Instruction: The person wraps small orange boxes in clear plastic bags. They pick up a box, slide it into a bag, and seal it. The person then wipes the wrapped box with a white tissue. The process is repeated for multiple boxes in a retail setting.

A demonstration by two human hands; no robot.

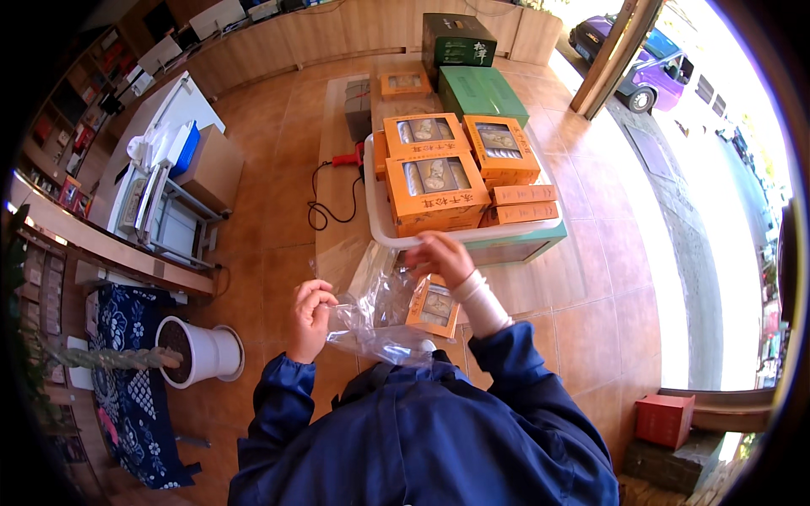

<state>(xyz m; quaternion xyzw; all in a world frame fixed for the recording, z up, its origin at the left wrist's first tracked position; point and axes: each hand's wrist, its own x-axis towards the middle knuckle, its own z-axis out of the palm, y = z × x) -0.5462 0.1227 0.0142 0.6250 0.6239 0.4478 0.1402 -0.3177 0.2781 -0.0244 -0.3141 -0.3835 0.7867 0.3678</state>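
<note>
My left hand (310, 319) is closed, its fingers pinching the edge of a clear plastic bag (371, 312). The crinkled bag spreads in front of my body, between my two hands. My right hand (443, 259) reaches in from the right with bent fingers at the bag's upper right side; the fingertips appear to grip the film. Below that hand lies an orange windowed box (436, 305), partly behind the film. Just beyond my right hand, a white plastic tub (384, 229) holds several orange windowed boxes (439, 207), stacked and packed together.
Behind the tub stand a green box (483, 91) and a dark green carton (458, 40). A red-handled tool (346, 158) with a black cord lies left of the tub. Farther left are a white planter (202, 354) and a white desk (152, 110). A red box (665, 420) sits at lower right.
</note>
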